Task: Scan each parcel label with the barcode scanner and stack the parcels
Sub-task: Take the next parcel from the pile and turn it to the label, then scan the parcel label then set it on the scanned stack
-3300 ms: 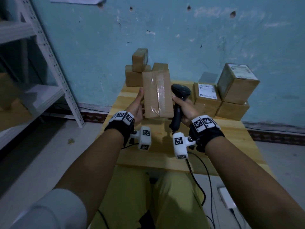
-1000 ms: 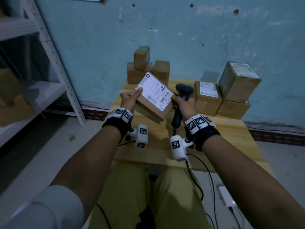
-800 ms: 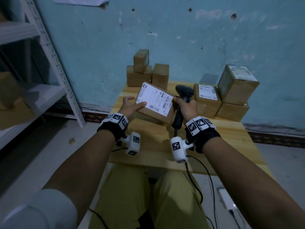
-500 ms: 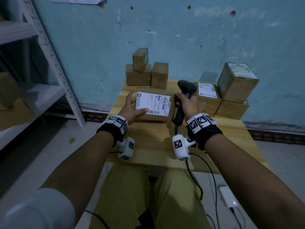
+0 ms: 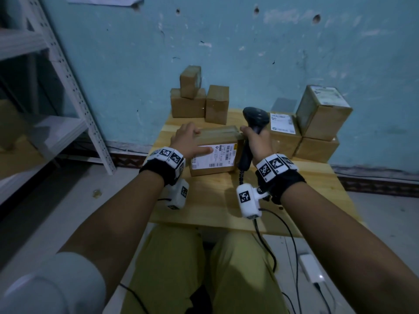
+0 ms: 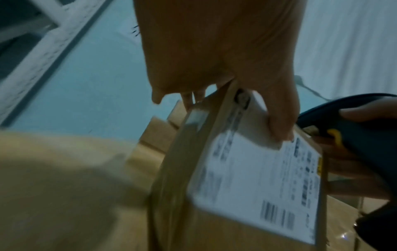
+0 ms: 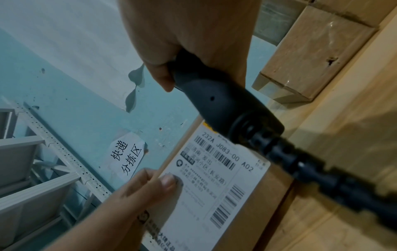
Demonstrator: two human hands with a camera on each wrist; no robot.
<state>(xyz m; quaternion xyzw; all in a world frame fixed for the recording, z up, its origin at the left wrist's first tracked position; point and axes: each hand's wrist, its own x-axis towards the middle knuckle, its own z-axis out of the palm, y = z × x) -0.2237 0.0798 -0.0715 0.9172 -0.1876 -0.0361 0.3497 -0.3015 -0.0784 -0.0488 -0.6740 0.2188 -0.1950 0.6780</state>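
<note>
A brown cardboard parcel [image 5: 217, 138] stands on the wooden table [image 5: 210, 200], its white barcode label [image 5: 215, 156] facing me. My left hand [image 5: 200, 141] grips its left end, fingers over the top and thumb [image 6: 279, 118] pressed on the label [image 6: 257, 178]. My right hand [image 5: 255, 141] grips the handle of the black barcode scanner [image 5: 255, 118], held upright against the parcel's right end. The right wrist view shows the scanner handle [image 7: 219, 105] over the label [image 7: 214, 178], with its printed barcodes legible.
Three small boxes [image 5: 197, 98] are piled at the table's back left. Larger labelled boxes [image 5: 313, 123] are stacked at the back right. A white metal shelf [image 5: 68, 87] stands on the left. The scanner cable [image 5: 272, 245] hangs off the front edge toward a white adapter [image 5: 310, 270].
The left hand turned the raised parcel so its label faces me, then lowered it onto the table. The right hand kept hold of the scanner beside it.
</note>
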